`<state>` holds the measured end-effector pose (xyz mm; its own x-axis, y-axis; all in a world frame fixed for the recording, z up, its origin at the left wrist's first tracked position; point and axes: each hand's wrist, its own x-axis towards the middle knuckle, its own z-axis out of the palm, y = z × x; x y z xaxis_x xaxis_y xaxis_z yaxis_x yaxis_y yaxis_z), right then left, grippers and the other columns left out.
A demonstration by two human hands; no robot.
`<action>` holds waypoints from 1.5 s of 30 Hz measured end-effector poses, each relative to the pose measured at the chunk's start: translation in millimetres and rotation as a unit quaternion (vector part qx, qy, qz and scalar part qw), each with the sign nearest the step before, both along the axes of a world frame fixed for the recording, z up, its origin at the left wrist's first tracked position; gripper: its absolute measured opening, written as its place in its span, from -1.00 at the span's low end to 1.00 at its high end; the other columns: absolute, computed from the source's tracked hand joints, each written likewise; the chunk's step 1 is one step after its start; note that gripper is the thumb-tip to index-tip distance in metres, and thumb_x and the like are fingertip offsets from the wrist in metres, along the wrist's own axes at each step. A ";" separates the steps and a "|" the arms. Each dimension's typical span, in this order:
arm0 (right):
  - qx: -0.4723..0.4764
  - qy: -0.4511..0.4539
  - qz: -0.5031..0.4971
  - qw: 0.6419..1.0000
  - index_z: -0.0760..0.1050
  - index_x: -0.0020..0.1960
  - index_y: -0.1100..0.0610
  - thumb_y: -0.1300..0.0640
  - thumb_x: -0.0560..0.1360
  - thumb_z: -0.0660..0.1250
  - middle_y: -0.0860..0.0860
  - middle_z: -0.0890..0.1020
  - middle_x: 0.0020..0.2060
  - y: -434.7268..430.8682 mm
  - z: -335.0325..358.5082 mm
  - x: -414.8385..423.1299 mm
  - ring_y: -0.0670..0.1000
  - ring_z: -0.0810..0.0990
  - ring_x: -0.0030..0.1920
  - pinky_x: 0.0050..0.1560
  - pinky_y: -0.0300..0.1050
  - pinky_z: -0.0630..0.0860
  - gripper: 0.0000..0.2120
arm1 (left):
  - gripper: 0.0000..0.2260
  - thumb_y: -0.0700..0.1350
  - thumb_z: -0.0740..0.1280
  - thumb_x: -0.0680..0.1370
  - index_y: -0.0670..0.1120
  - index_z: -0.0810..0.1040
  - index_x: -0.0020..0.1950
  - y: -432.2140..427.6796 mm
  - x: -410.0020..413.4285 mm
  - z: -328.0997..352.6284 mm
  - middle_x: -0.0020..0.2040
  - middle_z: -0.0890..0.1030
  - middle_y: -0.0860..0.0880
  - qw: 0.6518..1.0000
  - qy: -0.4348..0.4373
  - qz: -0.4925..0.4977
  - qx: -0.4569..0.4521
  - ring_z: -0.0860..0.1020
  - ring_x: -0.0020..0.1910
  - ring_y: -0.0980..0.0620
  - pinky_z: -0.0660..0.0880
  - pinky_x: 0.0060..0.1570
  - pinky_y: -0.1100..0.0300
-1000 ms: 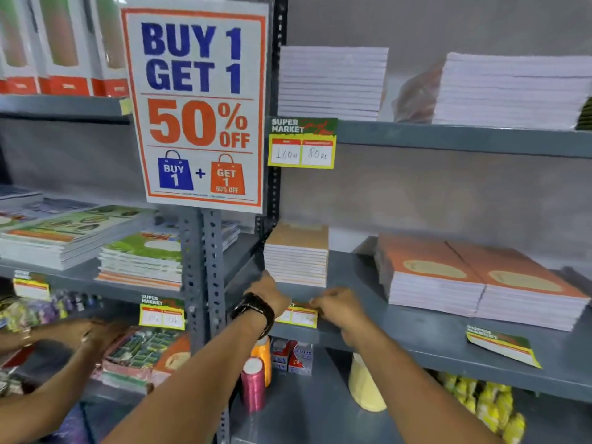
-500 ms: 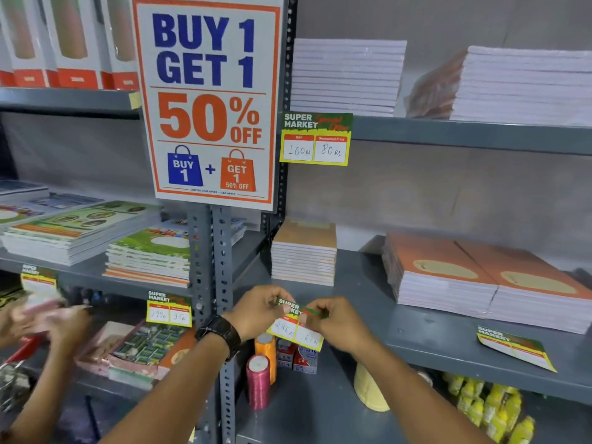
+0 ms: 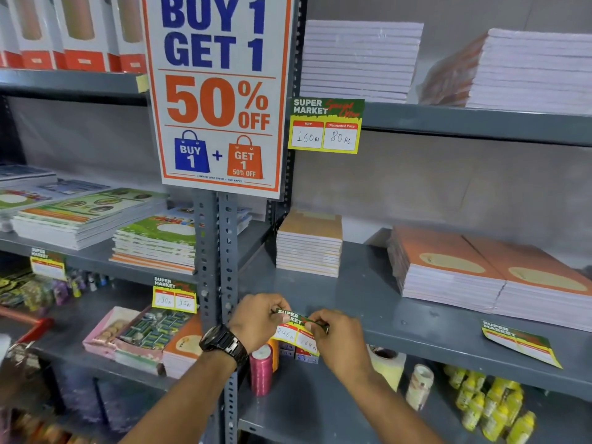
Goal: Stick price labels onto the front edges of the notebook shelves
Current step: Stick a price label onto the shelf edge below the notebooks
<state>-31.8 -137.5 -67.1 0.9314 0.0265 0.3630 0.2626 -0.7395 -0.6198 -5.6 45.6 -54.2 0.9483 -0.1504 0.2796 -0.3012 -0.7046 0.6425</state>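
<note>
Left hand [image 3: 258,322] with watch [image 3: 224,344] pinches top left corner of price label [image 3: 296,331]; right hand [image 3: 339,339] pinches its top right. Label tilted, at front edge of grey shelf [image 3: 432,334], below small notebook stack [image 3: 309,245].

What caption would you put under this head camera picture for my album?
Both hands, left hand and right hand, hold a price label at the grey shelf edge below stacked notebooks.
</note>
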 end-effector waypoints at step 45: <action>-0.137 -0.061 0.005 0.989 0.57 -0.12 0.05 0.13 0.48 0.36 -0.06 0.60 -0.15 -11.1 12.6 6.4 0.00 0.52 -0.10 -0.13 -0.11 0.51 -0.98 | -0.23 0.17 0.20 0.51 -0.24 -0.01 0.53 -48.5 -27.0 -114.4 0.56 0.04 -0.23 0.917 -0.191 0.023 0.350 -0.01 0.55 -0.19 -0.03 0.46 -0.25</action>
<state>-25.4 -148.6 -54.5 0.8801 0.1491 0.4508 0.3317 -0.8724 -0.3591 -32.5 -2.8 -168.7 0.8108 -0.3825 0.4430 -0.3695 -0.9215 -0.1193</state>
